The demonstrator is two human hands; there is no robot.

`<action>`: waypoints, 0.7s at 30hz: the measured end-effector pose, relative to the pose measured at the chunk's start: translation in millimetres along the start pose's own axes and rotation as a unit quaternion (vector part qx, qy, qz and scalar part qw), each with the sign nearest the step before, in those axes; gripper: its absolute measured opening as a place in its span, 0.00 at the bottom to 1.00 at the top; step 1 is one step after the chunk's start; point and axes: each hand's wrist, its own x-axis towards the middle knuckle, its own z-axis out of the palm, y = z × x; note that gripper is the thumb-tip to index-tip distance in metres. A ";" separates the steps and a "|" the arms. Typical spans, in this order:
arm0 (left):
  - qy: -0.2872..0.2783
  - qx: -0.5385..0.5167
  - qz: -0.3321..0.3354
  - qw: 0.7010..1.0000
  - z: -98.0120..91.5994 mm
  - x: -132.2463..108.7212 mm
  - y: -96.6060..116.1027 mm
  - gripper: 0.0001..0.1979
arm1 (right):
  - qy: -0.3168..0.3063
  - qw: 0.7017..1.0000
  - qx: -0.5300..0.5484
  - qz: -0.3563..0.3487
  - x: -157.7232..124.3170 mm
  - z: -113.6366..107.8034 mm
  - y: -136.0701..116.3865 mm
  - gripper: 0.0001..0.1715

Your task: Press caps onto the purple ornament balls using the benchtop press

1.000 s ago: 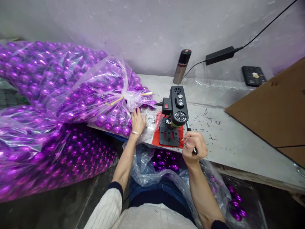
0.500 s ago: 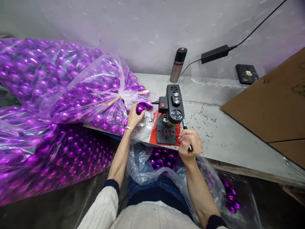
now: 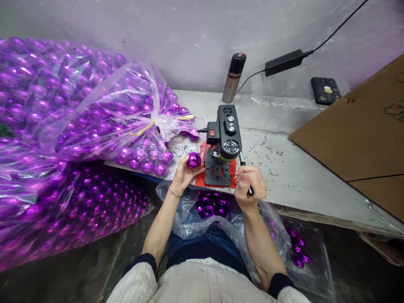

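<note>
My left hand [image 3: 182,174] is closed on a shiny purple faceted ball [image 3: 193,160], held just left of the base plate of a small black bench drill press [image 3: 224,145]. The press stands on a red mat [image 3: 232,168] at the near edge of the grey worktable [image 3: 299,176]. Gripping the press's black lever handle [image 3: 245,174] at its right side is my right hand [image 3: 249,187], in a fist. A clear bag of purple balls [image 3: 212,206] lies open on my lap, below the table edge.
Big clear sacks of purple balls [image 3: 94,113] fill the left, one tied with yellow string. A spray can [image 3: 232,78], a power adapter [image 3: 284,63] and a dark phone [image 3: 326,90] sit by the wall. A brown cardboard sheet [image 3: 362,130] leans at right. Small dark shavings litter the table.
My left hand took one purple ball from the sack's mouth and brought it right and toward me, next to the press base. My right hand stayed on the lever handle.
</note>
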 end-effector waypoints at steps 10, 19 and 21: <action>-0.050 0.329 0.170 0.927 6.5 9.3 -34.6 0.35 | -0.013 1.000 -0.013 -0.009 1.5 -1.6 -0.4 0.14; -0.098 0.495 0.285 0.815 19.4 2.9 -40.9 0.31 | -0.007 0.999 -0.035 -0.013 10.4 -0.8 -2.7 0.14; -0.089 0.499 0.284 0.814 22.3 3.2 -40.0 0.30 | 0.000 0.999 -0.039 -0.005 17.4 0.4 -5.4 0.14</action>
